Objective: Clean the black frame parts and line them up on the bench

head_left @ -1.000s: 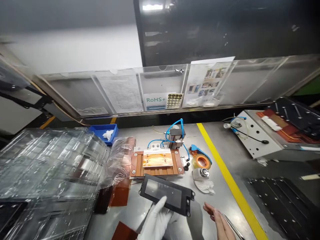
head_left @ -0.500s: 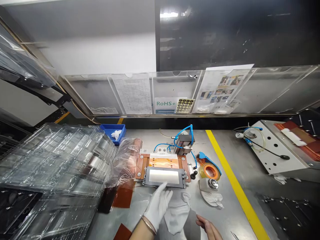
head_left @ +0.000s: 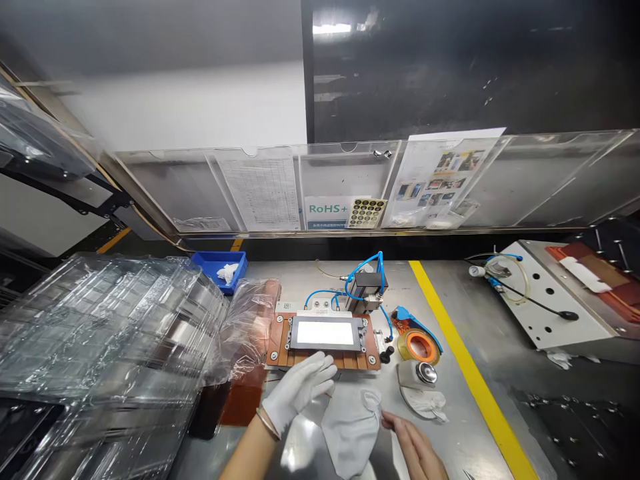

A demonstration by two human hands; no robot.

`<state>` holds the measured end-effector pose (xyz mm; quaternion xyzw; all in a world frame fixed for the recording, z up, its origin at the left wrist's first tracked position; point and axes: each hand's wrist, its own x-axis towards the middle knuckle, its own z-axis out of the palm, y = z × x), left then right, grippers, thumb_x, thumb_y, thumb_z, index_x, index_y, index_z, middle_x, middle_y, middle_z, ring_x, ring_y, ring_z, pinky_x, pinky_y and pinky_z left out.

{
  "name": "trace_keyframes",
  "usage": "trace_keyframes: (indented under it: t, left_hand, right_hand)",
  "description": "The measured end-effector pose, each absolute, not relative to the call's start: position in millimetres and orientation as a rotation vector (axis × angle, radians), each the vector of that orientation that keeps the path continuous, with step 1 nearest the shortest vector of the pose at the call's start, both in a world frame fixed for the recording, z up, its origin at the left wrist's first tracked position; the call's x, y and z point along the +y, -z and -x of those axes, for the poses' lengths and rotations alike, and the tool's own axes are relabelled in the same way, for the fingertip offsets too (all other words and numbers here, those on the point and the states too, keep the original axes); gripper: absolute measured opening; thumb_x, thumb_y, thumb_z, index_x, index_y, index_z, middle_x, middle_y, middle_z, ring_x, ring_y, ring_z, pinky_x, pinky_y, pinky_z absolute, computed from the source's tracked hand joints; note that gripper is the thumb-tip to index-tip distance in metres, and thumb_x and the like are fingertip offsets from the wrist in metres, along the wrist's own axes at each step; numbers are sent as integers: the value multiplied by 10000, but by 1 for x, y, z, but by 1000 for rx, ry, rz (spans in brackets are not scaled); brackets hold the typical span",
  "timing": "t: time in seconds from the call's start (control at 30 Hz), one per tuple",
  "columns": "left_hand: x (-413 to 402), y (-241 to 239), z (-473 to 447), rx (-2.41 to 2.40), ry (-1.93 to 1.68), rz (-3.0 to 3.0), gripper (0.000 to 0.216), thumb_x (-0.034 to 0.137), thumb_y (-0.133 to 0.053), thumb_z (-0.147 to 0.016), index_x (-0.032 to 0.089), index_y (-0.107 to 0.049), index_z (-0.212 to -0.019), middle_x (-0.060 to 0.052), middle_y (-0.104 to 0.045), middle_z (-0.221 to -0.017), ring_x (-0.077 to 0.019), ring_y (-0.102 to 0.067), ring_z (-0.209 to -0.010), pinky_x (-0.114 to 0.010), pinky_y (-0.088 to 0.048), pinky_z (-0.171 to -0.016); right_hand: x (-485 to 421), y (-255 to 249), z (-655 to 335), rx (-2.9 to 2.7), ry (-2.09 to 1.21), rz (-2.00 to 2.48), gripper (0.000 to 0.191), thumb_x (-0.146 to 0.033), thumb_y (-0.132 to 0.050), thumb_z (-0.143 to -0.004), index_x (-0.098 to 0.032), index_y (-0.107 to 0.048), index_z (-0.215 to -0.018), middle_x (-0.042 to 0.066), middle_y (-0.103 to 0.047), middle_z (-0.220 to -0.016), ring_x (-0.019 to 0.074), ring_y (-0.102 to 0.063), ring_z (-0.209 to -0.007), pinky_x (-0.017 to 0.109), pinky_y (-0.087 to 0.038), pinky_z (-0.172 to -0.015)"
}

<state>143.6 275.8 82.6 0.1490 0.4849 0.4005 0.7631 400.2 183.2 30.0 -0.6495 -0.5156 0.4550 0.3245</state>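
My left hand (head_left: 303, 387), in a white glove, is open with fingers stretched out just in front of the fixture (head_left: 275, 357) and holds nothing. On that brown fixture lies a dark rectangular frame (head_left: 300, 348) with a bright white panel (head_left: 327, 332) in its middle. My right hand (head_left: 413, 443) is bare, its fingers extended at the right edge of a white cloth (head_left: 353, 427). Its fingertips meet or nearly meet the cloth, which lies flat on the metal table.
A pneumatic cylinder (head_left: 369, 287) with blue hoses stands behind the fixture. To the right are a tape roll (head_left: 420, 347) and a metal-capped bottle (head_left: 424, 373). Clear plastic trays (head_left: 125, 320) are stacked at left, beside a blue bin (head_left: 233, 280).
The dark frame has shifted back from the fixture's front edge and now lies on it. My left hand has moved left, away from the frame. My right hand has come closer to the cloth.
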Motion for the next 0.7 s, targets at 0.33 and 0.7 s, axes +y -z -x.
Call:
trace_keyframes:
  t: [0.33,0.7]
  left_hand:
    - [307,-81,-156,1298,-877,-1449,565,268,-735,-747,238,-633,-1302,-92,-485,-1503,-317,-216,-1492,-405,31,-1228]
    - [306,-76,-142,1516,-796,-1677,705,390,-739,-735,195,-550,-1386,-122,-370,-1573,-325,-165,-1507,-434,33,-1216]
  right_hand:
    - [298,-40,-416,-1799,-768,1779,497,-469,-422,-909,-195,-613,-1277,137,-553,-1409,302,-542,-1279,466,-476,-1034]
    - [309,-50,-423,-1866,-818,1821,338,-474,-490,-877,-266,-736,-982,73,-711,-1067,268,-690,-861,397,-539,-783]
